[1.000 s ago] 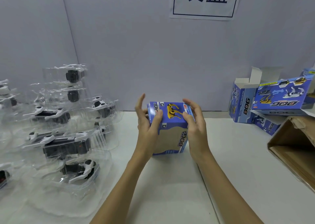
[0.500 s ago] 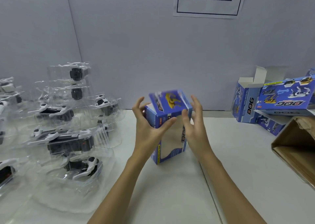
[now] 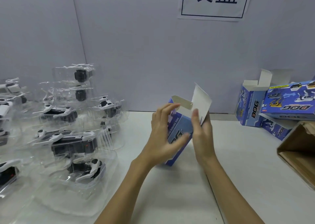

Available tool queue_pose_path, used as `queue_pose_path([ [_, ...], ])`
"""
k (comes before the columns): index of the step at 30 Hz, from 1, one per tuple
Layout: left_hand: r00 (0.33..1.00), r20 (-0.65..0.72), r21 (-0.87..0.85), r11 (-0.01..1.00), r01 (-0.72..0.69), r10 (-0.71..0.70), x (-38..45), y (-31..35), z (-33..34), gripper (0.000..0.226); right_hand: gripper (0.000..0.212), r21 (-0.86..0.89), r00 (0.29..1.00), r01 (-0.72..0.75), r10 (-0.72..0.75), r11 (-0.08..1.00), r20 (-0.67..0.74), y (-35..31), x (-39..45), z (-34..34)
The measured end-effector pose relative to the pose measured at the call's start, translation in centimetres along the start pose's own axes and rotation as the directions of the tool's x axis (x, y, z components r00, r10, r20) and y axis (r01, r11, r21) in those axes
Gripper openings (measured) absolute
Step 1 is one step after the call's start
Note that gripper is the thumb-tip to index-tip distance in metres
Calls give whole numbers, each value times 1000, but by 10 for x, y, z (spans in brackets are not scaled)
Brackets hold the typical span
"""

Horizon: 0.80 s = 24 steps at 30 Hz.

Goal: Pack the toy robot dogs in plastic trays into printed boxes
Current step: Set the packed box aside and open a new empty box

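Your left hand (image 3: pixel 163 135): it holds the blue printed box (image 3: pixel 180 131) from the left side, fingers curved around its front face, thumb up near the small side flap.
Your right hand (image 3: pixel 201 135): it presses against the right side of the same box, fingers straight and together; the fingertips touch the base of the big white lid flap (image 3: pixel 201 101).
Box: it stands on the white table (image 3: pixel 170 198) between your two hands, a little tilted, top open, lid flap standing up. I cannot tell what is inside.
Left of you: many clear plastic trays (image 3: pixel 71 138) with black and white toy robot dogs (image 3: pixel 73 145) lie in loose piles, near your left forearm but not touching it.
Right of you: an open brown carton (image 3: pixel 298 153) at the table edge.
Farther right: more printed boxes (image 3: pixel 288 104) are stacked near the wall; one stands with open flaps.
Far: grey wall (image 3: pixel 136 44) with a white paper sign (image 3: pixel 213 2), dark characters on it.
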<state>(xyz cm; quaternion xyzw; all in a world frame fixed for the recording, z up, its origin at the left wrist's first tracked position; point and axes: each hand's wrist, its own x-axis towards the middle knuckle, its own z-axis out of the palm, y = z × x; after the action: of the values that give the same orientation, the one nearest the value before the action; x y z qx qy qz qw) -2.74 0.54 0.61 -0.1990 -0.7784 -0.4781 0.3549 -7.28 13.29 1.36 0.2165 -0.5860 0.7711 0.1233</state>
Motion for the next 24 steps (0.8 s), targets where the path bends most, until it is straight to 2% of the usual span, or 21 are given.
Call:
queue_pose_path([
  [2, 988, -120, -118, 989, 88, -102, 4, 4, -4, 54, 35, 125, 992, -95, 104, 988, -67, -4, 4, -5],
  [4, 963, -216, -125, 983, 133, -158, 8, 5, -14, 47, 19, 183, 978, -169, 188, 969, -90, -8, 7, -12],
  [7, 986, -126, 141, 981, 130, -112, 9, -3, -33, 46, 15, 220, 959, -257, 277, 941, -64, -12, 8, -17],
  [8, 988, -79, 133, 981, 143, -134, 8, -4, -37, 46, 16, 234, 952, -291, 305, 928, -26, -14, 7, -17],
  [10, 978, 12, -62, 976, 207, -207, 5, -4, -39, 54, 21, 291, 934, -356, 351, 888, 71, -20, 7, -18],
  [11, 976, 50, -104, 971, 217, -212, 5, -4, -39, 59, 24, 331, 925, -378, 362, 864, 113, -23, 6, -20],
  [14, 975, 121, -98, 975, 199, -187, 6, -1, -40, 71, 31, 429, 902, -432, 380, 793, 206, -28, 5, -24],
  [17, 964, 192, -119, 970, 210, -185, 7, 0, -42, 64, 32, 454, 894, -447, 384, 770, 229, -30, 1, -24],
  [21, 960, 189, -146, 960, 238, -209, 6, -4, -44, 51, 25, 501, 902, -429, 382, 752, 200, -30, 1, -27],
  [23, 971, 134, -59, 977, 206, -197, 3, -3, -41, 53, 27, 480, 909, -416, 369, 772, 195, -28, 2, -24],
  [24, 982, 67, 46, 983, 176, -179, 2, -4, -38, 55, 30, 461, 915, -404, 360, 790, 185, -27, 2, -19],
])
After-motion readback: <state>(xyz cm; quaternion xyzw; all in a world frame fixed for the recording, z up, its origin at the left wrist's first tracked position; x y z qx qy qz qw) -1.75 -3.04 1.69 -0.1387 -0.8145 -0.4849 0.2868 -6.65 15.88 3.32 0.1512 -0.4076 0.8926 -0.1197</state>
